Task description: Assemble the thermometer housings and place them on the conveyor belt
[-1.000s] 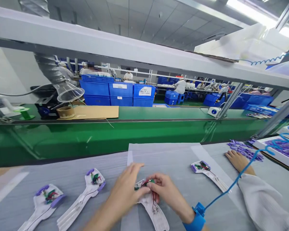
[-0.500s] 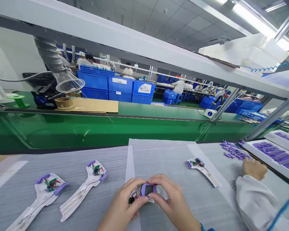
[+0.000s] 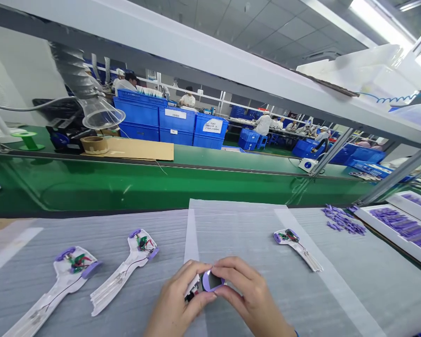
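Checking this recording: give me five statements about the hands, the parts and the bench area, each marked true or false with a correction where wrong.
1. The left hand and the right hand both have fingers on the purple-framed dark panel. True.
2. All the white wired shells lying on the sheet are left of the hands. False: one white wired shell lies to their right.
3. The loose purple pieces lie to the left of the white tray. True.
4. The labelled bins beyond the bench are red. False: the labelled bins are blue.
5. The green spool is right of the tape roll. False: it is left of the tape roll.
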### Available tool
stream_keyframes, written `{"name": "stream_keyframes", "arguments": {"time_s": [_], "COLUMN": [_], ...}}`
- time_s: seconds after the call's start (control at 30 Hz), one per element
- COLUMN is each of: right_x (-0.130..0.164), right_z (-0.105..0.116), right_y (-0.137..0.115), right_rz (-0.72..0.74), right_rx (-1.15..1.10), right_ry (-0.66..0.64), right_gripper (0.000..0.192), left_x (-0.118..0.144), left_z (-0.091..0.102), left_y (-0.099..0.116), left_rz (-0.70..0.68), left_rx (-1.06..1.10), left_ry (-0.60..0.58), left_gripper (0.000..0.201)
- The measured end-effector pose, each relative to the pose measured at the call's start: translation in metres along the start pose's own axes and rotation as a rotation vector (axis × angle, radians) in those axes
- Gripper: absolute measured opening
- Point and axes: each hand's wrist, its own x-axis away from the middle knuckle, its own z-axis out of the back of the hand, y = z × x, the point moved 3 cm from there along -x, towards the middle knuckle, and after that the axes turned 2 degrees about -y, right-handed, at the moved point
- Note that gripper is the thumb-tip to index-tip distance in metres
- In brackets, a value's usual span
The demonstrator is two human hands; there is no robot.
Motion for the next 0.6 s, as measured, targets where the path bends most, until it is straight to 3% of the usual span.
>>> {"name": "stream_keyframes", "arguments": {"time_s": [0.17, 0.27, 0.37, 0.6], "right_x": [0.003, 0.004, 0.004, -0.007], "right_z": [-0.002, -0.003, -0.002, 0.005], "right_y": [0.001, 0.002, 0.002, 0.005], "right_rz": [0.071, 0.054, 0.061, -0.129], "right_rx": [0.019, 0.002, -0.015, -0.258], "right_ry": [0.116, 0.11, 0.111, 0.146], "right_gripper": [0.019, 0.026, 0.02, 0.008], "left_x": [0.0, 0.0, 0.0, 0.001], "left_z": [0.001, 0.002, 0.003, 0.005], "left_y": [0.007, 0.008, 0.007, 0.014], "left_rz": [-0.027, -0.047, -0.062, -0.132], "left_rx": [-0.022, -0.064, -0.095, -0.175], "left_ry": [0.003, 0.018, 0.039, 0.038], "left_gripper": [0.02, 0.021, 0.022, 0.025]}}
